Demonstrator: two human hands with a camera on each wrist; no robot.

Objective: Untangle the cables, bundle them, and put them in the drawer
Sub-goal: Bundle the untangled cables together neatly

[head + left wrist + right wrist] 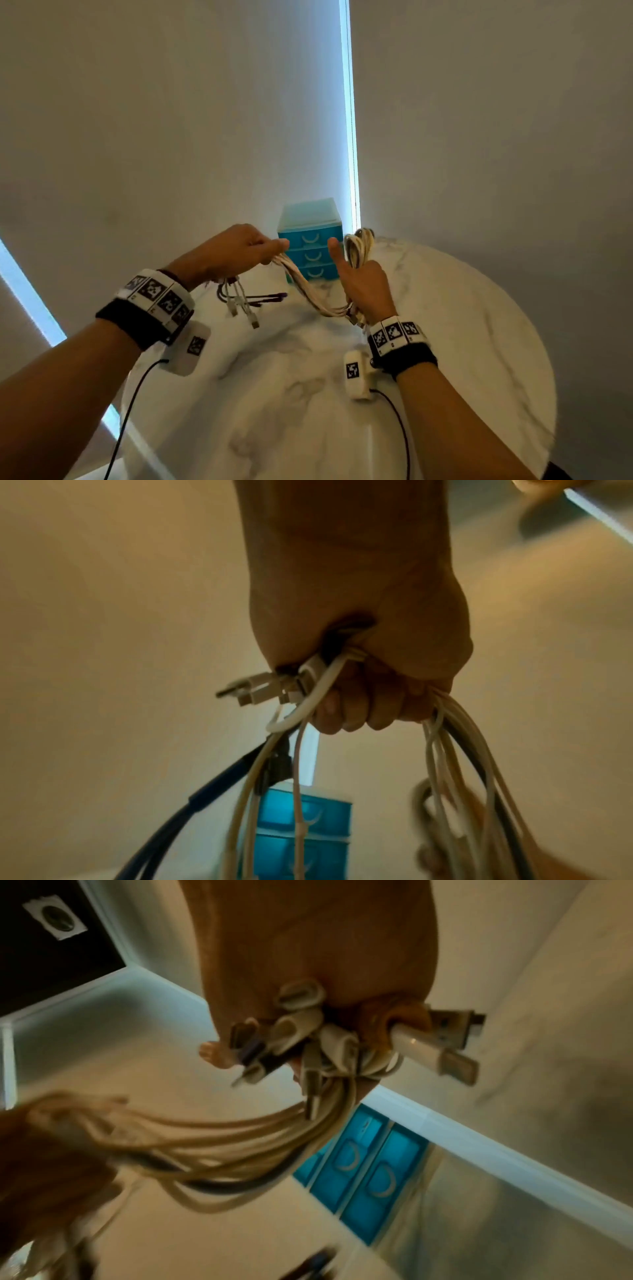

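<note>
My left hand (236,251) and right hand (364,286) both clench the cables (308,291), slung between them above the table (462,342). Loose plugs dangling at seven o'clock could snag or retangle before reaching the drawer unit (310,253) at twelve.

We note bare forearms, no sleeves. Each wrist carries a black fabric wristband (144,327), and above it a white band of square black-and-white coded markers (156,293); the right wrist shows the same pairing (397,334). Under each wrist hangs a small white rounded camera box (356,373) bearing one coded marker, and a thin black cable (399,431) trails from each box toward us. The left hand (236,250) and the right hand (368,287) are ungloved.
</note>
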